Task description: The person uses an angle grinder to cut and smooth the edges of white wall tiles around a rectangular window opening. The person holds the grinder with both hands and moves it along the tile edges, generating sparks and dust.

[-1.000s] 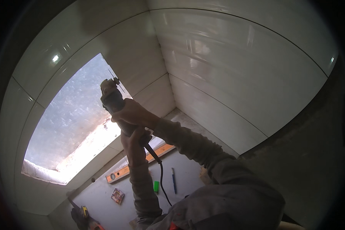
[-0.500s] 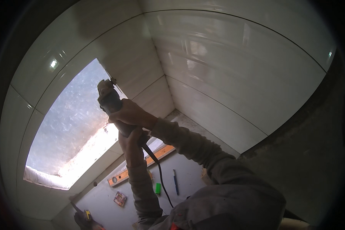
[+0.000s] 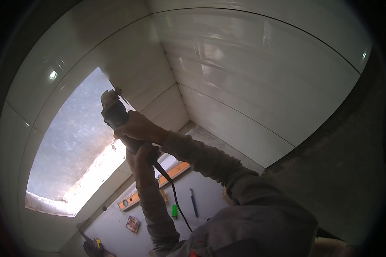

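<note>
Legible text: none; we can read no word, number or sign.

Small pack [image 3: 133, 224], near left: we see a reddish printed pattern, too small to make out.

Orange level [image 3: 133, 199], just beyond the pack on its far side: we can make out no lettering.

Yellow-and-dark object [image 3: 98, 244], left of the pack and nearer: too small for us to read.

Power tool [image 3: 116, 115], far left: casing too dark for us to read.
</note>
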Demonstrator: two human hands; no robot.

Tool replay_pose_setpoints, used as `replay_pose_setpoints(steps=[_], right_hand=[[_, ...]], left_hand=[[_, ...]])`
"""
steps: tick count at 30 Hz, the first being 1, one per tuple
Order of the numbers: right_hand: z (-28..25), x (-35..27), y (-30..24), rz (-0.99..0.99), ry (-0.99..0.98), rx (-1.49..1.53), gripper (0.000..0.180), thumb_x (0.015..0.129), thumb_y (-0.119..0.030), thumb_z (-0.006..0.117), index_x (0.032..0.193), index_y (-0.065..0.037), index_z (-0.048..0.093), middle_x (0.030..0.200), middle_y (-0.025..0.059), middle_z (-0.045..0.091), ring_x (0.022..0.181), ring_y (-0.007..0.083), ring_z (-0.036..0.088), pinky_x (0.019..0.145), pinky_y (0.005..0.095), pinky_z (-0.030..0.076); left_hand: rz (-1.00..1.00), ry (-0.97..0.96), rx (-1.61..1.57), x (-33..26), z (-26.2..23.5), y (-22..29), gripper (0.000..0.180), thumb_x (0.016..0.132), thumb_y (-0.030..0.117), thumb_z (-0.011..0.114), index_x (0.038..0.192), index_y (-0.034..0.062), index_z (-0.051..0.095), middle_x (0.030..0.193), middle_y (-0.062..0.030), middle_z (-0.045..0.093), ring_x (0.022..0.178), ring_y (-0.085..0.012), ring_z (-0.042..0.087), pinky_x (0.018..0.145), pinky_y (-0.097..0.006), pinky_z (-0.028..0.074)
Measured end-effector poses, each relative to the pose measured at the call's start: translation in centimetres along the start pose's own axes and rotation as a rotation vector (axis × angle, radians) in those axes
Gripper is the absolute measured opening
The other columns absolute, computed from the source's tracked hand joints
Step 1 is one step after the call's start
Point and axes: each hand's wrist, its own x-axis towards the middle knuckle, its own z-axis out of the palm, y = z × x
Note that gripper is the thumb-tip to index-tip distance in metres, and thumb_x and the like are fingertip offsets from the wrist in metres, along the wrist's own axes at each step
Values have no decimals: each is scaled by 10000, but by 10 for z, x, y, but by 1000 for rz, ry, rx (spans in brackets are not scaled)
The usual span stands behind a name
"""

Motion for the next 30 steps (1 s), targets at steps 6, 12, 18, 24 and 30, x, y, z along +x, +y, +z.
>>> replay_pose_setpoints(steps=[6,12,18,24,30], right_hand=[[-3,-5,-6,1,-27,33,453,669,-209,794,967,110,673,873,191,710,778,260,707,720,330,566],[-2,4,-1,39,-27,-20,573,600,-312,819,976,100,688,928,212,714,824,305,720,755,351,580],[-3,-1,-10,4,-17,-28,450,687,-221,788,969,111,674,863,200,713,775,260,718,694,331,571],[0,9,-9,-37,13,-59,419,683,-218,792,957,83,690,860,168,723,791,248,720,710,337,570],[4,3,-11,7,-45,-160,417,666,-242,798,929,68,702,868,172,725,787,264,718,731,330,567]], left_hand=[[0,30,13,-4,8,6,361,840,107,651,1153,-19,522,867,-99,618,668,-193,652,592,-311,556],[24,18,19,-3,7,6,310,881,128,640,1130,-23,536,852,-95,621,641,-183,627,579,-324,538],[34,19,14,-3,9,9,312,890,145,646,1129,-24,538,850,-95,622,644,-180,628,580,-321,537],[29,31,4,1,14,12,323,892,145,649,1145,-27,544,858,-91,626,649,-170,627,577,-313,529],[18,45,-20,-5,7,8,387,857,122,672,1184,-18,520,910,-100,632,673,-178,656,573,-291,555]])
